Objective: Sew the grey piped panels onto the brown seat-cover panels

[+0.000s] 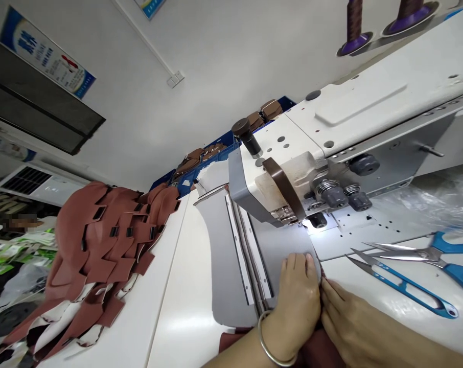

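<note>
A grey-backed leather piece [231,255] lies on the white sewing table, with white strips and a seam running along its middle. My left hand [298,294], with a bangle at the wrist, presses on its right part, fingers bent and close together at the edge. Right beside it, my right hand [344,312] has its fingers together on the same edge, where reddish-brown leather [319,350] shows below. The fingertips are partly hidden. Just beyond the hands stands the sewing machine head [288,179], its lit needle area near the piece's edge.
To the right lie blue-handled scissors [431,254] and blue thread snips [408,286]. A pile of reddish-brown leather pieces [116,245] fills the left side. Blue bins [224,143] with brown pieces stand behind. Thread spools [354,30] sit above the machine.
</note>
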Demonstrator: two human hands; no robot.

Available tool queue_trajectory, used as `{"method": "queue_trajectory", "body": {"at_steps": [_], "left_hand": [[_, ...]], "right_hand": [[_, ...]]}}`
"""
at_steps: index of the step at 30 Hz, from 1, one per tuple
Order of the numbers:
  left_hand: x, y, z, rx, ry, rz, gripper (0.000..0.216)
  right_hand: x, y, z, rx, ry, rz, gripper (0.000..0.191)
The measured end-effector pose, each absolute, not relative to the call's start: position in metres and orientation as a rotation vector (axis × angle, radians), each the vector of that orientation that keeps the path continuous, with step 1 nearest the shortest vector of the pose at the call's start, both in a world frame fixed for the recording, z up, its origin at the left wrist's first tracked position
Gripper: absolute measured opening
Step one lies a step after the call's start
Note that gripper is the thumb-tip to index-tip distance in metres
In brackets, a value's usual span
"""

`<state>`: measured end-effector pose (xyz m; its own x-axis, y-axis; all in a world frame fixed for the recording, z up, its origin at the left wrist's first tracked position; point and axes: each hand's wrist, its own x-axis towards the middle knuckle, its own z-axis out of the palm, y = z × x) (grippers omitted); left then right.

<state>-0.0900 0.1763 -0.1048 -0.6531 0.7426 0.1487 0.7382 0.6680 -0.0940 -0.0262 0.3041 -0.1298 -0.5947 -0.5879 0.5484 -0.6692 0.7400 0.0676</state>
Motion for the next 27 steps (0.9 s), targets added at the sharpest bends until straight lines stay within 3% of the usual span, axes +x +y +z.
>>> {"method": "queue_trajectory", "body": {"at_steps": [10, 17, 27], "left_hand": [[-0.124, 0.182, -0.109, -1.185, -2.709, 0.003, 0.031], [-0.146, 0.188, -0.102, -1.204, -2.698, 0.095, 0.008], [-0.145, 0.187, -0.074, -1.308, -2.725, 0.299, 0.015]], "right_hand": [[-0.058, 0.316, -0.138, 0.973, -2.354, 0.195, 0.034], [-0.068, 0.322, -0.144, 0.782, -2.395, 0.231, 0.034], [-0.081, 0.337, -0.136, 0.803, -2.45, 0.127, 0.026]]}}
